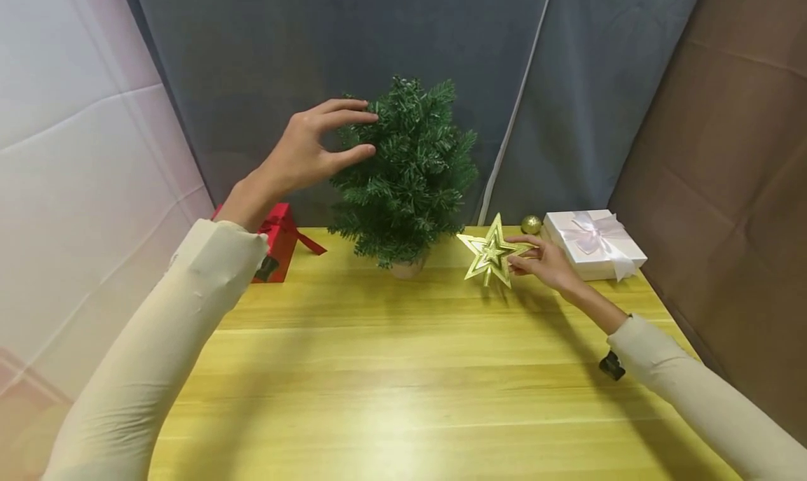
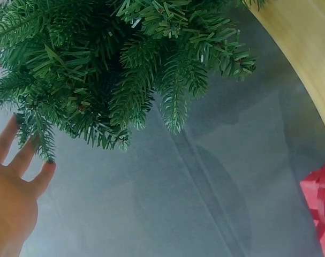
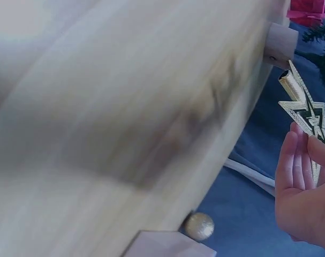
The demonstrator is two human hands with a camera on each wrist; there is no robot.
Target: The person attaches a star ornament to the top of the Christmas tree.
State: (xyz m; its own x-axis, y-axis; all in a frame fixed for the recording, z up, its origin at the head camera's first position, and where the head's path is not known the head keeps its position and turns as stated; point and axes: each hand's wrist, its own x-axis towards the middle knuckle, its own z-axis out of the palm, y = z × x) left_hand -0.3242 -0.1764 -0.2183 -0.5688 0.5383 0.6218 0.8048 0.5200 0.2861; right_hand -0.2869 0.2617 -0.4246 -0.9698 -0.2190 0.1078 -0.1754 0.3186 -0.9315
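Note:
A small green artificial Christmas tree [image 1: 412, 169] stands upright in a pale round base [image 1: 408, 267] at the back middle of the table. My left hand [image 1: 305, 148] is raised at its upper left, thumb and fingers spread apart. In the left wrist view its fingertips [image 2: 48, 167] reach the ends of the branches [image 2: 141, 69], grasping none of them. To the right of the tree, my right hand [image 1: 547, 262] pinches a gold star tree topper [image 1: 492, 252] by one point. The right wrist view shows the star almost edge-on, with its short tube [image 3: 292, 87] sticking out.
At the left, partly behind my left forearm, is a red gift box [image 1: 284, 246] with a ribbon. A white gift box [image 1: 595, 253] with a pale bow sits at the back right. Beside it lies a gold ball ornament [image 1: 531, 225]. Grey cloth [image 1: 284, 40] hangs behind the table.

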